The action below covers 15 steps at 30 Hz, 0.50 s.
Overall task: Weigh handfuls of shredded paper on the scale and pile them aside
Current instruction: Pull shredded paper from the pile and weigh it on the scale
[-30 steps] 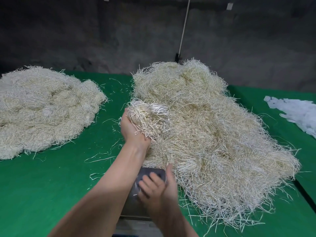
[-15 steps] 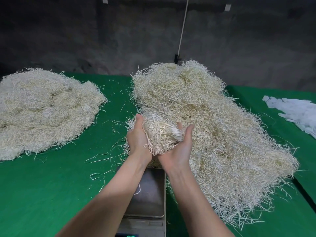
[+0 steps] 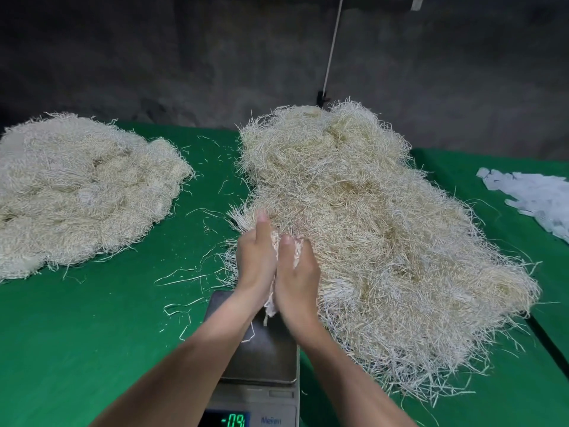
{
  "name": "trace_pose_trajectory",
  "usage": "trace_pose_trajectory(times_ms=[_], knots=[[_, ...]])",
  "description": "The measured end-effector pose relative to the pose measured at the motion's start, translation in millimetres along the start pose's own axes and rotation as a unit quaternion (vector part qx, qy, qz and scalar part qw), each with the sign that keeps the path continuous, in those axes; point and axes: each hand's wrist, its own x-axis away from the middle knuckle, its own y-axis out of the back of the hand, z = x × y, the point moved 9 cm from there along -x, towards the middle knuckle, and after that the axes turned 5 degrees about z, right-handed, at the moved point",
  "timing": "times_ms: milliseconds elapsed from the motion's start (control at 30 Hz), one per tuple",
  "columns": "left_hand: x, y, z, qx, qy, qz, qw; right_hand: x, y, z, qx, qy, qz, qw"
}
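Note:
My left hand (image 3: 255, 260) and my right hand (image 3: 297, 272) are pressed together palm to palm around a handful of shredded paper (image 3: 289, 245). Pale strands stick out above the thumbs and hang below the wrists. Both hands hover just above the far end of the scale's dark metal pan (image 3: 264, 355). The scale (image 3: 283, 405) sits at the near table edge, and its green display (image 3: 234, 420) shows digits. A big heap of beige shredded paper (image 3: 369, 235) lies right of the hands, touching the scale's right side. A second heap (image 3: 80, 189) lies at the far left.
The table is covered in green cloth (image 3: 107, 334) with loose strands (image 3: 181, 278) scattered left of the scale. White paper pieces (image 3: 535, 198) lie at the right edge. A dark gap (image 3: 551, 343) divides the table on the right. A grey wall stands behind.
My right hand left the scale pan and rose to join the left. Both hands then closed round the handful and lowered it toward the scale.

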Motion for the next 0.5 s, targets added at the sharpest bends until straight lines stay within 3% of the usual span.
trace_pose_trajectory(times_ms=[67,100,200,267,300,367,433,500], knots=[[8,-19,27,0.080,0.137,0.107,0.981,-12,6,-25,-0.067,-0.105,0.007,0.992],[14,-25,32,0.122,0.167,0.147,0.967,-20,11,-41,-0.128,-0.175,0.002,0.976],[12,-12,34,0.104,0.113,0.136,0.979,-22,14,-77,-0.289,-0.335,-0.028,0.896],[18,-8,36,0.098,0.087,0.130,0.983,-19,11,-82,-0.340,-0.361,-0.061,0.867],[28,-16,38,0.117,0.100,0.152,0.976,-18,10,-80,-0.344,-0.351,-0.078,0.868],[43,-31,41,0.192,0.126,0.172,0.958,-21,18,-69,-0.265,-0.280,-0.097,0.918],[40,-25,43,0.209,0.152,0.082,0.963,-11,18,-47,-0.119,-0.173,-0.060,0.976],[27,2,48,0.143,0.202,-0.031,0.968,4,13,-41,-0.041,-0.119,-0.009,0.992]])
